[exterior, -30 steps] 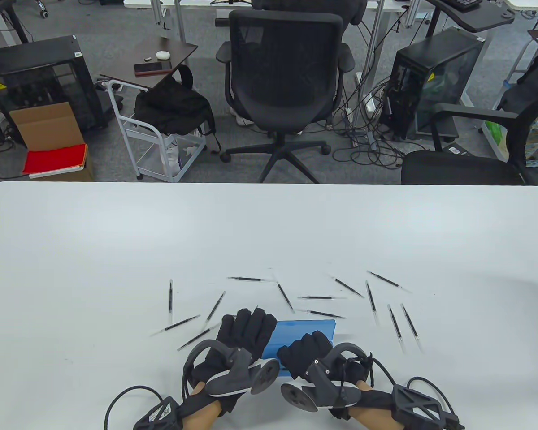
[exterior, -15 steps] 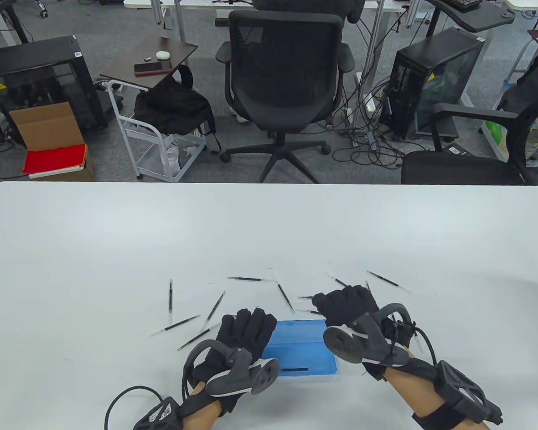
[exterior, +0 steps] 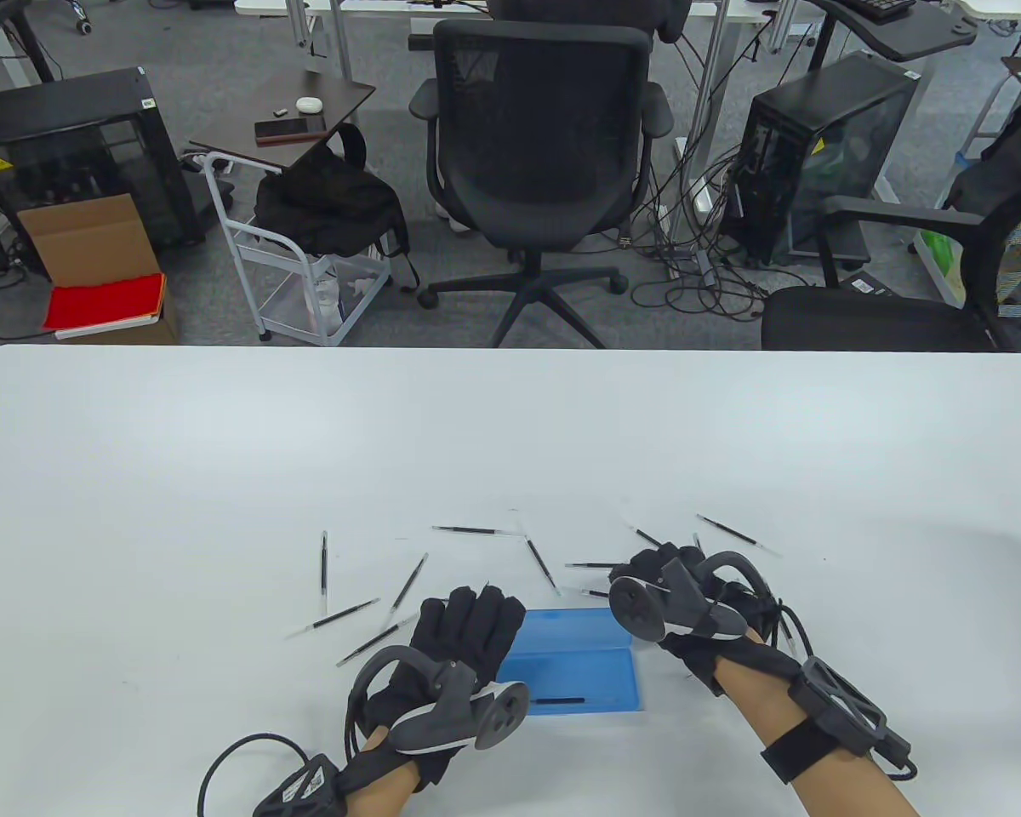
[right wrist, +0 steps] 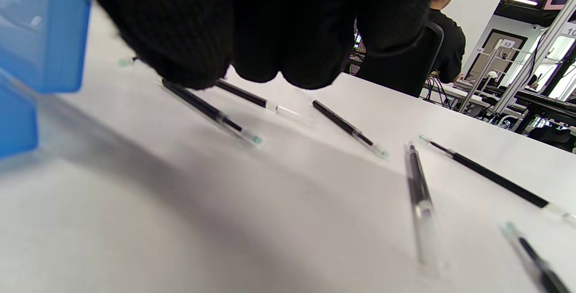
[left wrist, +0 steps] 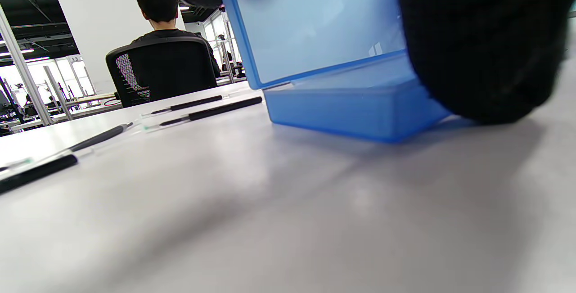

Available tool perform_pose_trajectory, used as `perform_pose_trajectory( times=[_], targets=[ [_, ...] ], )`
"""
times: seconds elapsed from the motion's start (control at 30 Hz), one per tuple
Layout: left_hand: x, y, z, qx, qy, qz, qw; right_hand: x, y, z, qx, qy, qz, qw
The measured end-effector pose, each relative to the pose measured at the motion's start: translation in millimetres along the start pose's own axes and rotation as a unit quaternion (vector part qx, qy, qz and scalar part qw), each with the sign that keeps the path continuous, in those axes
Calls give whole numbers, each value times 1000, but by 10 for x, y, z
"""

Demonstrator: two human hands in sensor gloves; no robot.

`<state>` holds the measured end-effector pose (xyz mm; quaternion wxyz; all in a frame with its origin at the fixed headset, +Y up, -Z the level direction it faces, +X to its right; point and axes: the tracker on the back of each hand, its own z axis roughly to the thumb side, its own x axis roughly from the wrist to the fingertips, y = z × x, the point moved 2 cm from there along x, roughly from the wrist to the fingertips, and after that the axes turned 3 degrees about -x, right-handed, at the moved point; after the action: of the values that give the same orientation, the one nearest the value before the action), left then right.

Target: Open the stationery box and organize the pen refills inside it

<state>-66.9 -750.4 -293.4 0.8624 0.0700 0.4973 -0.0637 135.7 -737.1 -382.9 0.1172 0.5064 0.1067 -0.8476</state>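
The blue stationery box sits open near the front edge of the tabletop, just right of centre, lid raised at the back. One pen refill already lies in the tray along its front wall. The left hand is on the box's left end; in the left wrist view its fingers wrap the lid and the box corner, so I read it as clamped there, holding the lid up and the box steady.

The right hand is just off the box's back right corner, down low over the scattered refills. In the right wrist view its fingertips bunch together right above a refill on the tabletop. Whether they are pinching anything I cannot tell: the glove hides the contact, and no refill shows clearly between the fingers.

So the opening step looks done and the gathering is on, with nearly all of it still to do. More loose refills lie fanned out behind the box on the left, one farther back on the right, and others on the right are partly under the hand.

Next, I'd say, the right hand needs a fine pinch on one thin, round refill that will roll readily, then a short carry left to lay it parallel with the one already in the tray. The left hand should keep the lid from dropping shut.
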Motion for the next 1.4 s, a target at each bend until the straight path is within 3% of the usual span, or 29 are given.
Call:
perform_pose_trajectory(
  times=[0.43,1.4],
  targets=[
    [1,-1,-1,1,0,-1,1000,83,176,12,1,5,5,1000],
    [0,-6,0,1,2,-1,1000,127,178,17,3,-7,-20,1000]
  ],
)
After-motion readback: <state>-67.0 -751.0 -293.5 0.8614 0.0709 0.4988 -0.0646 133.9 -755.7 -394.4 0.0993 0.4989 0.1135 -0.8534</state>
